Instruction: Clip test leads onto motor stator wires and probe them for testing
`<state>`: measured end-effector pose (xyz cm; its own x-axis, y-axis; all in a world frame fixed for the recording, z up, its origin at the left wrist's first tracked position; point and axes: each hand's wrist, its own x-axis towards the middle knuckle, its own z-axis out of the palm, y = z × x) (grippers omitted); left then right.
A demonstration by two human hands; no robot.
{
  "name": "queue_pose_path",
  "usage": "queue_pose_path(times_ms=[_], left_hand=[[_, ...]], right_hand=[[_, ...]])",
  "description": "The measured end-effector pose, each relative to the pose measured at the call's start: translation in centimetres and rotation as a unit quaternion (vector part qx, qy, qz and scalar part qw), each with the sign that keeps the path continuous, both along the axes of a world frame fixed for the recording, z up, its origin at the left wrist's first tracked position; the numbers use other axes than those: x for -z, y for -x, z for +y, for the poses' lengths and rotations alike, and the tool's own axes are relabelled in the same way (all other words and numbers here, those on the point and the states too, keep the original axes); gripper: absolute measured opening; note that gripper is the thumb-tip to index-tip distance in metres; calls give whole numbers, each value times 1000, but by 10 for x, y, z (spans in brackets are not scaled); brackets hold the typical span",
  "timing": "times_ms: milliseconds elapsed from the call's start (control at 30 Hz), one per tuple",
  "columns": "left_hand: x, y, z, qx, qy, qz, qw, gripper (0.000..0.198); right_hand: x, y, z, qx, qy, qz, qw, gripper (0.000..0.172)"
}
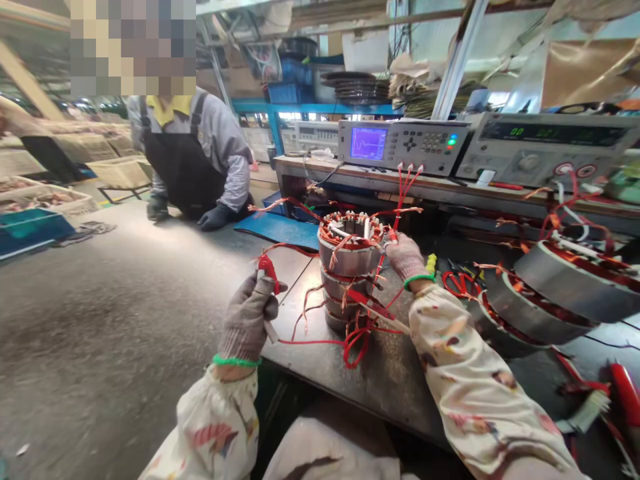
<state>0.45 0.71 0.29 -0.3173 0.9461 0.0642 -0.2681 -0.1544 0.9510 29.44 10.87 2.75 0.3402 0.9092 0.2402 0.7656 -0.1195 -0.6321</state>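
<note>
A stack of wound motor stators (349, 267) with copper coils and red leads stands on the dark bench (395, 380). My gloved left hand (250, 317) is closed on a red test clip (268, 268) at the bench's left edge, with a red wire trailing from it. At the top right rim of the uppermost stator, my gloved right hand (406, 259) pinches a red clip or lead. Loose red wires (357, 337) curl in front of the stack.
Test instruments (403, 143) with a lit screen sit on a shelf behind the stack. More stators (545, 293) lie tilted at the right. Another person in grey sleeves and a dark apron (193, 167) leans on the left table (100, 313).
</note>
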Motion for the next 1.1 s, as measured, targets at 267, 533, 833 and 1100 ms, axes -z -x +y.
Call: queue_pose_path(times_ms=[267, 533, 833, 1100], left_hand=[[16, 21, -54, 30, 66, 118, 990, 46], [37, 23, -60, 21, -34, 377, 925, 25], [45, 16, -63, -86, -39, 274, 957, 31], [51, 1, -52, -173, -15, 127, 977, 38]], right_hand=[[18, 5, -126, -114, -76, 141, 980, 32], [23, 52, -160, -213, -55, 202, 954, 32], [38, -3, -173, -253, 157, 283, 912, 29], [57, 8, -168, -253, 167, 287, 909, 50]])
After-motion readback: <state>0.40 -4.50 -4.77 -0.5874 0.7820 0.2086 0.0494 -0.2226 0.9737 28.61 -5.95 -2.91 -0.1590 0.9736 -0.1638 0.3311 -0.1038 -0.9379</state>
